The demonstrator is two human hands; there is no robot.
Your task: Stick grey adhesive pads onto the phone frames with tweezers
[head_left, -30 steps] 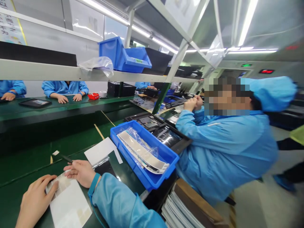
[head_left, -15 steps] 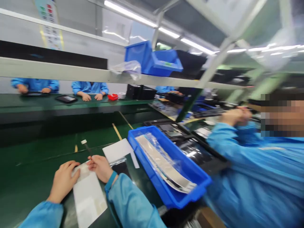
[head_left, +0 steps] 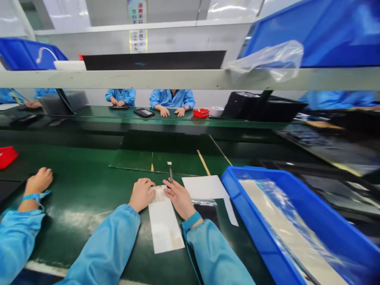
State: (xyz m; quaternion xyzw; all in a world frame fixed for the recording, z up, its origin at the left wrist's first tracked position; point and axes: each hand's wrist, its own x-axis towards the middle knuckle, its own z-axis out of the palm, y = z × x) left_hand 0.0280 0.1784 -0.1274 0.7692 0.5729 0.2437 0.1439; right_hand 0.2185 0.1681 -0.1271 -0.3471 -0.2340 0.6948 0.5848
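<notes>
A long white sheet (head_left: 162, 225) with yellowish translucent patches lies lengthwise on the green bench between my hands. My left hand (head_left: 141, 195) is closed at the sheet's upper left edge, its thumb on the surface. Over the upper right corner, my right hand (head_left: 179, 200) pinches a thin dark strip-like piece with a whitish end (head_left: 170, 171) that points away from me; its exact kind is unclear. Beside the right hand lie a white card (head_left: 204, 187) and a dark flat piece in clear wrap (head_left: 208, 211), partly covered by my right sleeve.
Right of my arm stands a blue bin (head_left: 264, 237) holding long pale strips in clear plastic. A co-worker's hand (head_left: 38, 184) rests at the left, near a red tray (head_left: 7, 157). A pale shelf rail (head_left: 178, 79) crosses in front; other people sit at the far bench.
The view has swung left, bringing the left-hand co-worker's arm into sight and taking the right-hand person out. My hands keep nearly the same hold on the sheet and the thin piece.
</notes>
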